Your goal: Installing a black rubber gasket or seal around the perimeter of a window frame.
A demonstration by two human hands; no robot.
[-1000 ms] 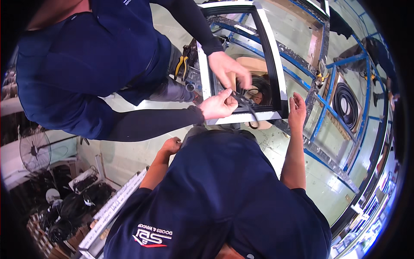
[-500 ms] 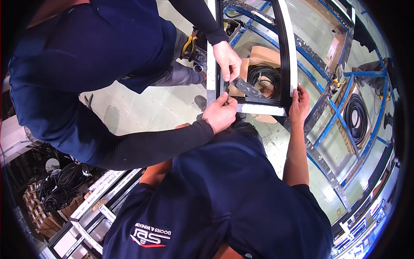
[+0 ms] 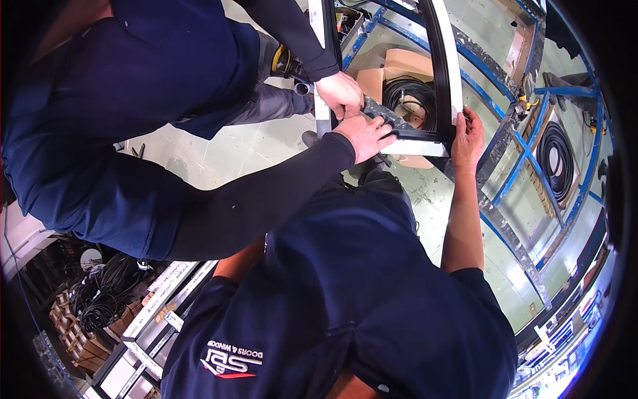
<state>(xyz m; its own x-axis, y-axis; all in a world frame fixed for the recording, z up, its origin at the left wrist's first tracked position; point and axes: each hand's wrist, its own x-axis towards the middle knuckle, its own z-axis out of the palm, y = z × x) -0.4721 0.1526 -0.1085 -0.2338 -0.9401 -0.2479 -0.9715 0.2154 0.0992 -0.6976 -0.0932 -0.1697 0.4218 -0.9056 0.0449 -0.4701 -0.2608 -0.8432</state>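
Observation:
My right hand (image 3: 468, 141) grips the near right corner of a white window frame (image 3: 417, 147), with the thumb on top and fingers bent over the outer edge. Black strip lines the frame's inner edges. My left forearm (image 3: 240, 263) runs under a co-worker's black sleeve (image 3: 266, 199), which hides my left hand. At the frame's near left corner, the co-worker's two hands work close together: the far hand (image 3: 340, 93) points down, and the near hand (image 3: 367, 136) lies over the near bar. What their fingers hold is hidden.
Beneath the frame, a black coil (image 3: 407, 90) lies in an open cardboard box (image 3: 407, 61). A blue metal rack (image 3: 508, 189) stands at right, with another black coil (image 3: 555, 156) beyond. Pliers (image 3: 138, 151) lie on the floor. White profiles (image 3: 156, 302) and tangled black cable (image 3: 106, 292) are at lower left.
The co-worker's near hand has shifted right along the near bar, and the far hand has come closer to it. My right hand keeps its hold. The whole view has shifted slightly.

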